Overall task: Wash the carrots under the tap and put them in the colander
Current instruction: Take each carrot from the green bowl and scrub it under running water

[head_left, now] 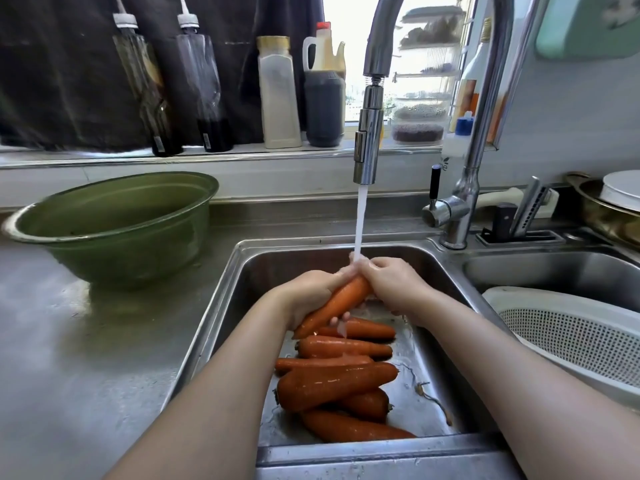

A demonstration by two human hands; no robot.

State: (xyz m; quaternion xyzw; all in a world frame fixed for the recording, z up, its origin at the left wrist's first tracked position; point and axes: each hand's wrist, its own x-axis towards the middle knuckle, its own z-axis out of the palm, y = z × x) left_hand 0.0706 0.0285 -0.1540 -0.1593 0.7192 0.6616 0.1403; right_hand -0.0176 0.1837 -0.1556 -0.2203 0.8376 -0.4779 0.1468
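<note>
Water (360, 220) ran in a thin white stream from the tap (369, 147) at the centre of the frame. It struck the upper end of one carrot (341, 299), which was held slantwise over the sink (242, 271). The left hand (308, 292) was wrapped round the carrot's middle and lower part, fingers curled beneath. The right hand (391, 282) was clamped on its upper end, just under the stream.

Below them, in the lower centre of the frame, the other carrots (336, 379) lay heaped on the sink floor, wet and glistening. The colander (571, 337), white and perforated, sat at the lower right in the neighbouring basin, and the part of it in view held no carrot. A green bowl (114, 220) stood on the surface (86, 341) at the left.

The carrot looked stiff and solid, with fair weight for its size, and unlikely to bend or bruise under a firm grip. Its wet skin was probably slippery, and the taper would tend to let it slide out toward the narrow end. The surest hold seemed to be a full curl of the fingers round the thick half, not a pinch at the tip. For the carry across to the colander, one hand round the middle would likely have been enough.
</note>
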